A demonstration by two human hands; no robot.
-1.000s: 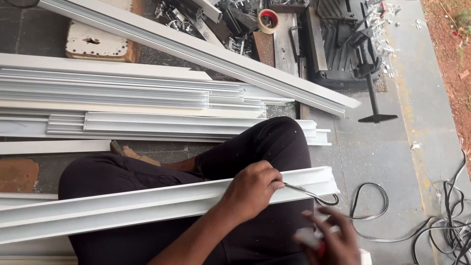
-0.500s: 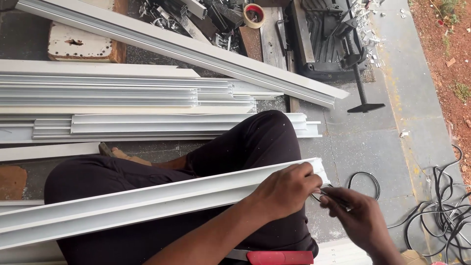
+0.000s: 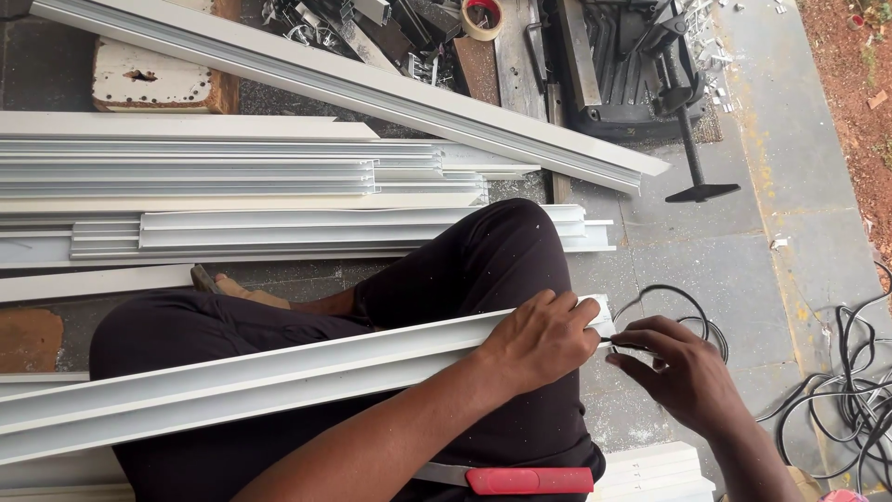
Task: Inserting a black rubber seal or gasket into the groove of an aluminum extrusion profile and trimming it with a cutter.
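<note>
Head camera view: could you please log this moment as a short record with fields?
Setting: person seated on a paved floor
Left hand: grips the end of a long white aluminium profile lying across the lap
Right hand: fingertips pinch a thin black strip at the profile's end
Lap: red-handled tool
Behind: stacked white profiles, tape roll
Right: black cables

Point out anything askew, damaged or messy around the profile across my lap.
The profile itself looks straight and whole. One long profile lies slanted across the neat stack. The white block near its top end has chipped, stained faces. Metal offcuts are scattered by the black machine, and cables lie tangled at right.
</note>
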